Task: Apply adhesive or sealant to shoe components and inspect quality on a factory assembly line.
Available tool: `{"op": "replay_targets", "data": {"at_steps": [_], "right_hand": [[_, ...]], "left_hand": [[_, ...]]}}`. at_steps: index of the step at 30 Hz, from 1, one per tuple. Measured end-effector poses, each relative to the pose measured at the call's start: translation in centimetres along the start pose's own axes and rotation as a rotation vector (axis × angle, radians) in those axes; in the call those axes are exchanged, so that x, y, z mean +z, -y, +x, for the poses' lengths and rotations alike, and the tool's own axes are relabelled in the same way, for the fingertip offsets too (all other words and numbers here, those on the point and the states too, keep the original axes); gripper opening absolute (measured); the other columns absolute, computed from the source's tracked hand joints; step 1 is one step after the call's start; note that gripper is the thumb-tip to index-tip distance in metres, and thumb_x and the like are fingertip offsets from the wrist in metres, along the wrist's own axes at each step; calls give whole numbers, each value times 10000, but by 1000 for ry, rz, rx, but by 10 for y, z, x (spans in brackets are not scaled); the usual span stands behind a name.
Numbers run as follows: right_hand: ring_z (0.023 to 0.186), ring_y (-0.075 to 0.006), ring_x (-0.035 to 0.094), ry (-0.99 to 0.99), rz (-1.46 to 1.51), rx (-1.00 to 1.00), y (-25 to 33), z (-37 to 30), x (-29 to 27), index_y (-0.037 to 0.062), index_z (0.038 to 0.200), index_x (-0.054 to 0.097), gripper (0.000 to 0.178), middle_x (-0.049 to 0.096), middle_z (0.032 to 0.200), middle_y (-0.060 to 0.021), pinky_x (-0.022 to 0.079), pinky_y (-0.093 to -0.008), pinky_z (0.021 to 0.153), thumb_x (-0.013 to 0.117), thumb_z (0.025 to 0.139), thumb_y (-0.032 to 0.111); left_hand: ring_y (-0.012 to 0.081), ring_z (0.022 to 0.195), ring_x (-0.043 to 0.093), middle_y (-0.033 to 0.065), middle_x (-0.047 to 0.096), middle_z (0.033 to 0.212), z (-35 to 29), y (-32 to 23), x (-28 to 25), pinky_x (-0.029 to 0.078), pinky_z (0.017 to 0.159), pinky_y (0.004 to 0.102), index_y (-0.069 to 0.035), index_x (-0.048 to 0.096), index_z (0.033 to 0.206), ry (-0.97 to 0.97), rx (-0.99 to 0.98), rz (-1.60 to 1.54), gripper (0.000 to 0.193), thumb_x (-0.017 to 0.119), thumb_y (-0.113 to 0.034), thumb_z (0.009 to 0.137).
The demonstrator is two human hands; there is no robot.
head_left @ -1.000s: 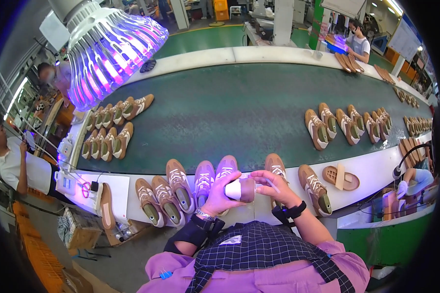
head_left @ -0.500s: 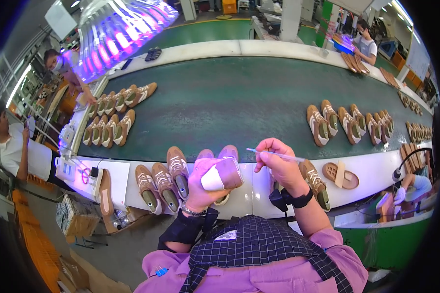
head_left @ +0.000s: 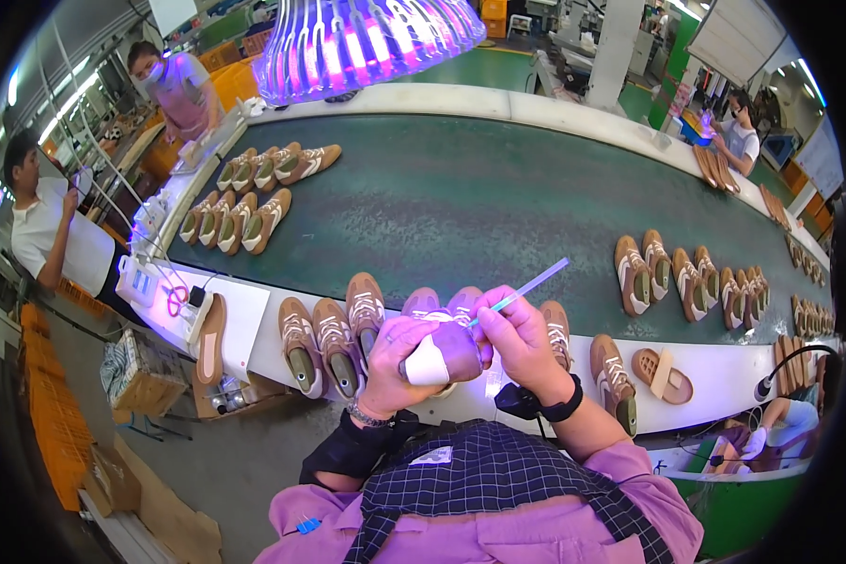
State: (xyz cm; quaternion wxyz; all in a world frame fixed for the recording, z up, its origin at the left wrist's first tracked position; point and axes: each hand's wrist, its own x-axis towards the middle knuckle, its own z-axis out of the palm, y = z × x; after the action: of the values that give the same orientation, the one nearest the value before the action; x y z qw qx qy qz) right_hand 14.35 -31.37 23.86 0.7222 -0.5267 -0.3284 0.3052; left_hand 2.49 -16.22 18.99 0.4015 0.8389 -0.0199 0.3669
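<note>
My left hand is closed around a brown shoe upper with a white heel patch, held up at the bench edge. In my right hand a thin translucent pen-like stick is pinched, slanting up to the right. Its lower end meets the upper's far edge; whether it touches is hard to make out. Brown laced shoes stand left of my left hand, and two more lie behind the held upper. A single laced shoe sits right of my right hand.
A glowing purple lamp hangs over the green conveyor belt, which carries several shoes at both ends. Sole pieces lie on the white bench to the right. Red-handled scissors are at left. Other people work around the belt.
My right hand has moved left to the shoe upper, and the stick has swung to point its lower end at it. The view has shifted, bringing the lamp more to the centre.
</note>
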Motion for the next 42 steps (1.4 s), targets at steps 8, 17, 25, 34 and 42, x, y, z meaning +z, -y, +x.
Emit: {"op": "replay_targets", "data": {"at_steps": [8, 17, 25, 34, 42], "right_hand": [[604, -29, 496, -99, -253, -103, -15, 14, 2, 32, 972, 512, 73, 550, 703, 11, 405, -201, 522, 520, 918, 82], [613, -38, 501, -169, -360, -137, -22, 27, -8, 27, 973, 514, 87, 565, 702, 0, 410, -220, 535, 538, 906, 78], [601, -46, 507, -226, -376, -61, -20, 35, -11, 27, 966, 518, 93, 561, 686, -4, 418, -230, 538, 544, 903, 90], [598, -46, 504, -229, -448, -159, -29, 40, -14, 28, 941, 520, 80, 552, 675, -3, 415, -235, 526, 549, 888, 78], [591, -44, 502, -226, -469, -208, -33, 42, -13, 26, 947, 520, 84, 551, 674, -4, 401, -228, 516, 549, 890, 81]], "left_hand": [[298, 937, 581, 117, 638, 1009, 9, 15, 0, 466, 848, 389, -20, 619, 1069, 4, 41, -5, 597, 796, -106, 505], [286, 944, 576, 102, 634, 1020, 27, 38, 8, 473, 843, 375, -32, 615, 1072, 60, 73, -56, 629, 796, -75, 470], [268, 944, 577, 99, 618, 1014, 40, 53, 13, 484, 824, 352, -47, 618, 1076, 114, 91, -91, 635, 822, -91, 476], [258, 927, 579, 94, 620, 984, 44, 58, 13, 486, 811, 341, -52, 625, 1052, 111, 89, -72, 609, 825, -99, 479], [283, 928, 566, 98, 634, 980, 44, 59, 12, 468, 822, 363, -29, 615, 1075, 93, 62, -105, 606, 785, -102, 499]]}}
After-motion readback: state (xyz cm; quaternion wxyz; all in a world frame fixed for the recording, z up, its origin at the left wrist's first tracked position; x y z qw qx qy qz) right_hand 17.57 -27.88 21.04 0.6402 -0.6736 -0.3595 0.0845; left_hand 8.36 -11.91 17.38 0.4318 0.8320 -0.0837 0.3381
